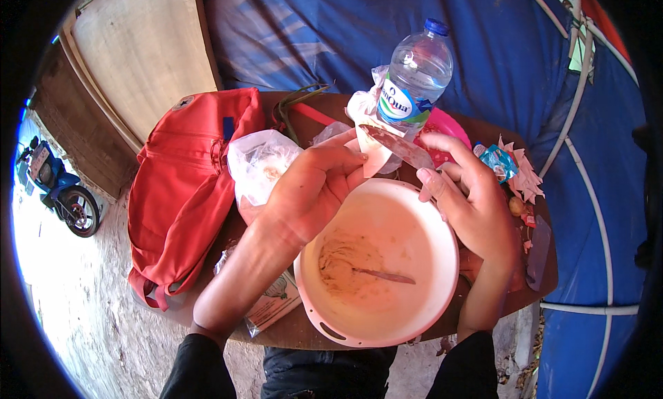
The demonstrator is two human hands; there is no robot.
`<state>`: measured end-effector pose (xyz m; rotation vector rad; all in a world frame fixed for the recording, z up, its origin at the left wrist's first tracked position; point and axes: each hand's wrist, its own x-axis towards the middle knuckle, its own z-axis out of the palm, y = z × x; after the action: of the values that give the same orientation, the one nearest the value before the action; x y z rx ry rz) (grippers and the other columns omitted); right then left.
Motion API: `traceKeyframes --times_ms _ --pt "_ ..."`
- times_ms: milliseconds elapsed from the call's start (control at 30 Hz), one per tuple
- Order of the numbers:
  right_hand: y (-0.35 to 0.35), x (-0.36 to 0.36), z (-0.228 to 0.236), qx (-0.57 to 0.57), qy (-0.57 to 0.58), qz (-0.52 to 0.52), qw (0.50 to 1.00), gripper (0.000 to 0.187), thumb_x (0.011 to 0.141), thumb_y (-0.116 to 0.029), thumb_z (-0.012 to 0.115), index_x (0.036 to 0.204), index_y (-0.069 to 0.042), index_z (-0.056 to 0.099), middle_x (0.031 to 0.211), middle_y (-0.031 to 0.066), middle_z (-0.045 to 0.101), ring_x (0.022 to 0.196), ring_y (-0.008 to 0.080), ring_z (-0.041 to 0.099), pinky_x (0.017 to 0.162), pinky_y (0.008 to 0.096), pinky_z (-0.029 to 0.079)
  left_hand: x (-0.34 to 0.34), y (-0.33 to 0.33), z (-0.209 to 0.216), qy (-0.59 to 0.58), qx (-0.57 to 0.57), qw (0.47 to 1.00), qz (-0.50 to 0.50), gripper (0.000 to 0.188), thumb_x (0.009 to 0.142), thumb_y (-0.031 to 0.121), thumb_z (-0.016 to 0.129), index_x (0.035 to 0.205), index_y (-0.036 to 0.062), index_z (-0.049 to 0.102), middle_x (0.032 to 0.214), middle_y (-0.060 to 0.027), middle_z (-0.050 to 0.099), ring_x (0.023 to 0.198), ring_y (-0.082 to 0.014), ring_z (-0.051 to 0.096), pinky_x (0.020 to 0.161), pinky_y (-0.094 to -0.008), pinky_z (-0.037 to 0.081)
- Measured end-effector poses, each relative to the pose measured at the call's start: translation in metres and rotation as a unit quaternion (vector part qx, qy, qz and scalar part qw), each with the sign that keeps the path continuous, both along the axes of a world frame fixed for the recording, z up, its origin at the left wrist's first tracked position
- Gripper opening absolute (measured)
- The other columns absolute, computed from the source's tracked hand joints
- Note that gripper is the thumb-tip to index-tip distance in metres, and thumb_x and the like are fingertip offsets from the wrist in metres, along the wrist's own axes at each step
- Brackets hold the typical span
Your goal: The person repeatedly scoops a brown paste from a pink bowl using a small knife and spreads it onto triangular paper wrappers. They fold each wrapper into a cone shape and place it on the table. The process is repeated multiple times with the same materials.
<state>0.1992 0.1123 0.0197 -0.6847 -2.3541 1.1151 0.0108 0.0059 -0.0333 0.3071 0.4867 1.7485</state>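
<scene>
My left hand [314, 181] pinches a small pale, thin sheet [375, 156], which looks like a dough wrapper, above the far rim of a large white bowl [442, 261]. My right hand [469, 202] grips a table knife [397, 146] whose smeared blade points left, its tip close to the sheet's upper edge. Whether the blade touches the sheet, I cannot tell. Inside the bowl, a tan paste [345, 264] clings to the left of the bottom, beside a thin brown streak or stick [387, 276].
A large water bottle [418, 74] with a blue cap stands behind my hands, beside a pink bowl [449, 126]. To the left lie a red backpack [183, 185] and a clear plastic bag [259, 157]. Wrappers [498, 163] litter the brown table's [542, 261] right end. A blue tarp [297, 40] hangs behind.
</scene>
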Motion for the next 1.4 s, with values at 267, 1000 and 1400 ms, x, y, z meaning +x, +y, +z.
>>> traceKeyframes --times_ms 267,1000,1400 --pt "0.000 -0.006 -0.007 0.073 0.032 0.034 0.996 0.033 0.093 -0.006 0.059 0.125 0.001 0.061 0.106 0.0211 0.070 0.090 0.0237 0.071 0.080 0.0333 0.052 0.001 -0.005 0.010 0.098 0.027 0.994 -0.042 0.035 0.096 0.006 0.045 0.130 -0.0027 0.048 0.124 -0.0174 0.061 0.110 -0.0253 0.064 0.099 -0.0344 0.051" --pt "-0.015 -0.014 -0.018 0.241 0.016 -0.038 0.970 0.033 0.092 -0.003 0.059 0.125 -0.002 0.063 0.102 0.0215 0.069 0.090 0.0281 0.071 0.078 0.0337 0.052 -0.013 0.006 -0.002 0.064 -0.004 0.997 -0.047 0.041 0.106 0.030 0.039 0.141 0.0081 0.045 0.119 -0.0173 0.066 0.108 -0.0276 0.066 0.097 -0.0376 0.053" --pt "-0.021 -0.011 -0.012 0.222 0.009 -0.042 0.974 0.031 0.091 -0.002 0.061 0.121 0.001 0.064 0.108 0.0228 0.067 0.099 0.0305 0.069 0.082 0.0328 0.052 -0.003 0.005 0.002 0.045 0.007 0.999 0.013 0.045 0.107 0.033 0.035 0.142 0.0072 0.043 0.127 -0.0175 0.061 0.116 -0.0260 0.062 0.101 -0.0350 0.052"
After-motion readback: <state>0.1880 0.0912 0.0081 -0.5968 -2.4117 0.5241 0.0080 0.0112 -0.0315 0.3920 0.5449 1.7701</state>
